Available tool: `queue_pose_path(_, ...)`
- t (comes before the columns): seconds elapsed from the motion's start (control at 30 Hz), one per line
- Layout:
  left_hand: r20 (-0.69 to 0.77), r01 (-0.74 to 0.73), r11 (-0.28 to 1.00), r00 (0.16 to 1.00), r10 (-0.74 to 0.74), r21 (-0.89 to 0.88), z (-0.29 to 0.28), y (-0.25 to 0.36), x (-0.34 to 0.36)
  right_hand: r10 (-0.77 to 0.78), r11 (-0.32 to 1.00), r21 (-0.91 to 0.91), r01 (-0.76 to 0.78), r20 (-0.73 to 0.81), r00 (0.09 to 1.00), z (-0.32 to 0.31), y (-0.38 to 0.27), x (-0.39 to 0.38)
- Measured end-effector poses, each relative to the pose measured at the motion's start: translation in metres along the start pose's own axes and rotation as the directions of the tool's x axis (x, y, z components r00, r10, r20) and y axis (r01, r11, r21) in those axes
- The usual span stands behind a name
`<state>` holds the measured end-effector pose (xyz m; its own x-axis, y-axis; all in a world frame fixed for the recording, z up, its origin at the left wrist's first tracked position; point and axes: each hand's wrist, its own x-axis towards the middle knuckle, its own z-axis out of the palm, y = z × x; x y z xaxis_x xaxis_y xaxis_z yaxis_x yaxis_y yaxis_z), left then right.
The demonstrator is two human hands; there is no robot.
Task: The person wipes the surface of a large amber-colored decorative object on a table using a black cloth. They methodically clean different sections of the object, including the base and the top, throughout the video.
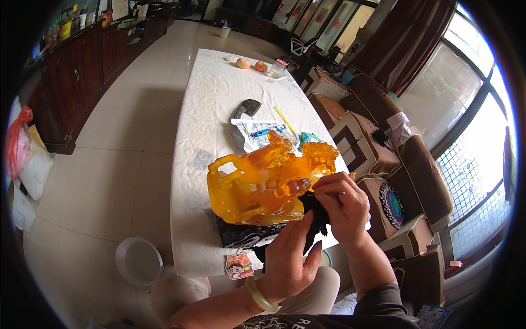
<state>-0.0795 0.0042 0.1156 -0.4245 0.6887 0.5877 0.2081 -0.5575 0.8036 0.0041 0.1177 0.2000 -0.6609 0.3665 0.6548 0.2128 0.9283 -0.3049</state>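
A translucent amber carved ornament (249,186) lies across the near part of the table, above a black carved-looking base (241,233). Close to its right end, my right hand (348,208) is closed in a pinch at the carving's edge. Something thin seems to be between those fingertips, but its kind is too small to make out. Below it, my left hand (287,257), with a pale bangle (260,296) at the wrist, is on a bunched black cloth (315,211) that shows on both sides of the fingers. Its grip is partly hidden.
White-covered table (192,109) with a dark-bristled brush (249,108), a blue-handled tool (266,131), a yellow stick (285,119), fruit (243,63) and a glass jar (278,68). A cartoon sticker (239,265) is at the near edge. A white basin (139,261) sits on the floor; sofas (359,145) line the right.
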Motion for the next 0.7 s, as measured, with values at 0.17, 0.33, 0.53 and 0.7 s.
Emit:
queue_pose_path(0.17, -0.01, -0.019, 1.0, 1.0, 0.019, 0.015, -0.001, -0.001, 0.0, -0.039, 0.999, -0.018, 0.038, -0.057, 0.998, 0.004, 0.001, -0.009)
queue_pose_path(0.33, -0.012, -0.037, 0.999, 0.999, 0.037, 0.017, 0.0, -0.002, 0.0, -0.017, 1.0, 0.009, 0.019, -0.151, 0.988, 0.008, 0.006, -0.018)
queue_pose_path(0.53, -0.009, -0.038, 0.999, 0.999, 0.038, 0.018, 0.001, -0.003, -0.001, 0.018, 0.999, -0.046, -0.027, -0.182, 0.983, 0.009, 0.006, -0.033)
queue_pose_path(0.7, -0.001, -0.027, 0.999, 1.0, 0.027, 0.024, 0.0, -0.001, 0.0, -0.191, 0.971, -0.173, 0.165, -0.149, 0.97, 0.009, 0.012, -0.036)
